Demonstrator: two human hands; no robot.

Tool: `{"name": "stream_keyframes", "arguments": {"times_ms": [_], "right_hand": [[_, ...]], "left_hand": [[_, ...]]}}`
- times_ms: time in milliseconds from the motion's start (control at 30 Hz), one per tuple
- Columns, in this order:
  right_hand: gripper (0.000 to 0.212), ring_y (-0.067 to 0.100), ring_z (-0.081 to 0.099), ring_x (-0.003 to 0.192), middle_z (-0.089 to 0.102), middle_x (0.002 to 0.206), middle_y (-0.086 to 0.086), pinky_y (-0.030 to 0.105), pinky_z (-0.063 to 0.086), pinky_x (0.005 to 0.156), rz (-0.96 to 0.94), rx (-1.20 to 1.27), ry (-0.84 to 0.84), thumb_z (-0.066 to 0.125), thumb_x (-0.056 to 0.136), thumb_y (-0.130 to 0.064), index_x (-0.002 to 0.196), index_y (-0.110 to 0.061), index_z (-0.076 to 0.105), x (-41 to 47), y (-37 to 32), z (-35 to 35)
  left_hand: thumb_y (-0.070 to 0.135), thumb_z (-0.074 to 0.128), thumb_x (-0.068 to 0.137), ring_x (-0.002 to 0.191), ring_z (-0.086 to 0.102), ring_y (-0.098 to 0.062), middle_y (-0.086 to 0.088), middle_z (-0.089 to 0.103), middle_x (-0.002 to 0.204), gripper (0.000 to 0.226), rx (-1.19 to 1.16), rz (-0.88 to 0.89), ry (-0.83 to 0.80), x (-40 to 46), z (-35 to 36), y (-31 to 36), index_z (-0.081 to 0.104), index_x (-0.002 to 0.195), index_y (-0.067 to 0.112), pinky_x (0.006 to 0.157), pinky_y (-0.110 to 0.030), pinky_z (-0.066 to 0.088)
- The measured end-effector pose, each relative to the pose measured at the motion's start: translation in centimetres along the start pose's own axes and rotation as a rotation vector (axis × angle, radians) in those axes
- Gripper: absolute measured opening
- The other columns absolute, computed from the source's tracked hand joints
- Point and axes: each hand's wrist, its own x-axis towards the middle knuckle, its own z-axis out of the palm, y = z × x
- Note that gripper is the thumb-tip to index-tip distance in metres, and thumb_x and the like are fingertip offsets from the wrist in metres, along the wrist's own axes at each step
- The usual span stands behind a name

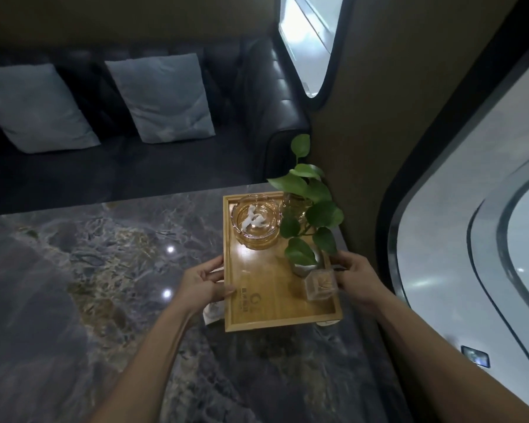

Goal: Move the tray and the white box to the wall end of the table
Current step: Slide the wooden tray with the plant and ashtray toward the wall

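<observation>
I hold the wooden tray [266, 288] by its two long sides, my left hand [203, 280] pinching the left rim and my right hand [353, 279] pinching the right rim, both at about the middle of its length. The tray's long axis runs near to far, and it lies at the right end of the marble table [89, 254], close beside the brown wall [358, 141]; its near corner appears to be raised off the surface, though I cannot be certain. It carries a glass ashtray [255, 221] at the far left, a potted plant [309, 215] along the right side and a small clear cube [321, 283] touching my right fingers. Something pale and boxy [213, 312] shows under the tray's near left edge (possibly the white box; too hidden to confirm). The plant's leaves overhang toward the wall, so further shifting rightward risks brushing them.
</observation>
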Motion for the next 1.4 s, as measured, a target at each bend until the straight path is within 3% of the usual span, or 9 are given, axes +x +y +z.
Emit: {"name": "stream_keyframes", "arguments": {"times_ms": [167, 333, 433, 533, 800, 933, 1167, 1400], "right_hand": [[0.034, 0.022, 0.066, 0.094, 0.07, 0.098, 0.002, 0.022, 0.054, 0.069, -0.011, -0.04, 0.028, 0.062, 0.084, 0.012, 0.111, -0.008, 0.067, 1.0, 0.0, -1.3], [0.033, 0.008, 0.068, 0.086, 0.071, 0.098, 0.0, 0.017, 0.055, 0.066, 0.002, -0.015, 0.049, 0.064, 0.084, 0.01, 0.111, -0.008, 0.067, 2.6, 0.1, -2.0], [0.035, 0.01, 0.068, 0.087, 0.072, 0.094, -0.003, 0.02, 0.054, 0.068, 0.014, -0.009, 0.086, 0.066, 0.082, 0.01, 0.105, -0.016, 0.07, 3.7, 0.7, -2.0], [0.041, 0.005, 0.071, 0.081, 0.076, 0.086, -0.006, 0.015, 0.054, 0.061, 0.037, 0.002, 0.097, 0.065, 0.081, 0.011, 0.1, -0.024, 0.071, 4.9, 1.2, -2.4], [0.046, -0.002, 0.07, 0.075, 0.076, 0.08, -0.011, 0.012, 0.053, 0.056, 0.089, 0.0, 0.155, 0.062, 0.08, 0.013, 0.091, -0.031, 0.07, 7.1, 2.3, -3.0], [0.043, -0.003, 0.07, 0.072, 0.076, 0.076, -0.018, 0.01, 0.052, 0.054, 0.093, 0.019, 0.162, 0.067, 0.079, 0.012, 0.099, -0.027, 0.069, 7.8, 2.6, -3.2], [0.041, -0.003, 0.069, 0.072, 0.076, 0.076, -0.014, 0.009, 0.051, 0.054, 0.13, 0.018, 0.195, 0.067, 0.079, 0.009, 0.099, -0.027, 0.07, 9.0, 3.1, -3.5], [0.044, -0.004, 0.069, 0.074, 0.07, 0.093, -0.009, 0.008, 0.051, 0.055, 0.152, 0.014, 0.186, 0.065, 0.081, 0.01, 0.115, -0.019, 0.067, 10.1, 3.7, -3.7]], "left_hand": [[-0.03, 0.066, 0.068, 0.093, 0.076, -0.03, -0.011, 0.077, 0.11, 0.079, -0.015, -0.015, 0.006, 1.7, 1.5, 0.7, 0.057, 0.135, 0.01, 0.063, -0.035, 0.063], [-0.031, 0.064, 0.069, 0.095, 0.076, -0.032, -0.014, 0.076, 0.112, 0.08, -0.036, -0.048, 0.012, 3.6, 2.5, 1.3, 0.053, 0.138, 0.008, 0.066, -0.039, 0.064], [-0.031, 0.063, 0.069, 0.094, 0.076, -0.03, -0.013, 0.077, 0.11, 0.08, -0.017, -0.062, 0.023, 4.8, 3.0, 1.7, 0.053, 0.138, 0.008, 0.066, -0.039, 0.064], [-0.032, 0.063, 0.069, 0.087, 0.077, -0.026, -0.009, 0.079, 0.103, 0.079, -0.017, -0.083, 0.035, 6.0, 3.4, 1.9, 0.055, 0.136, 0.008, 0.061, -0.034, 0.063], [-0.028, 0.066, 0.068, 0.094, 0.076, -0.027, -0.011, 0.076, 0.113, 0.08, 0.001, -0.091, 0.045, 8.5, 3.9, 1.3, 0.055, 0.137, 0.01, 0.066, -0.038, 0.064], [-0.028, 0.066, 0.068, 0.096, 0.076, -0.026, -0.005, 0.078, 0.109, 0.079, -0.004, -0.098, 0.024, 9.4, 4.0, 1.1, 0.056, 0.137, 0.011, 0.067, -0.037, 0.064], [-0.027, 0.067, 0.068, 0.097, 0.076, -0.026, -0.004, 0.078, 0.108, 0.078, 0.001, -0.092, 0.018, 10.8, 4.3, 0.9, 0.059, 0.134, 0.014, 0.067, -0.036, 0.064], [-0.029, 0.065, 0.069, 0.092, 0.077, -0.022, 0.0, 0.08, 0.103, 0.076, 0.006, -0.118, 0.043, 11.9, 4.4, 0.4, 0.063, 0.129, 0.017, 0.062, -0.032, 0.063]]}}
